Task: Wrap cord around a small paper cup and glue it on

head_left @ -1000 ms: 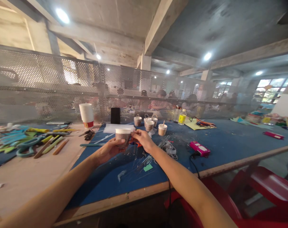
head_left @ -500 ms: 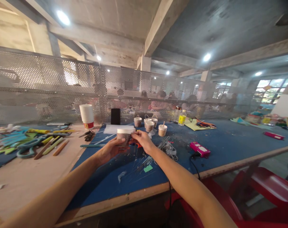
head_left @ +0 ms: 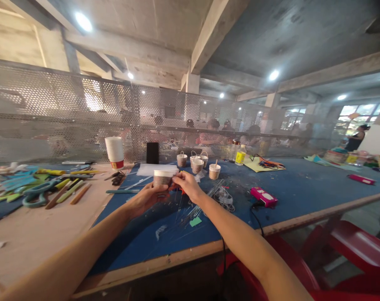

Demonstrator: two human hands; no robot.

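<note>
Above the blue table mat, a small paper cup [head_left: 163,177] with a white rim and a grey-brown lower part is held upright. My left hand [head_left: 148,198] is closed around its lower left side. My right hand [head_left: 187,184] is closed in a pinch at the cup's right side; whether the fingertips grip the cup or something small against it cannot be made out. Partly behind this hand, something orange shows below the fingers. Several similar small cups [head_left: 197,166], some with wire-like handles, stand farther back. A cup with a stick [head_left: 214,172] is to their right.
Thin wires [head_left: 224,199] and a green scrap [head_left: 195,222] lie on the mat. A pink device [head_left: 263,197] with a black cable sits right. Stacked white cups [head_left: 114,152] stand back left, near scissors [head_left: 41,192] and coloured strips. A perforated metal screen [head_left: 165,113] runs behind.
The cup has turned slightly in my hands, and my left fingers have slid lower on it. A person has come into view at the far right.
</note>
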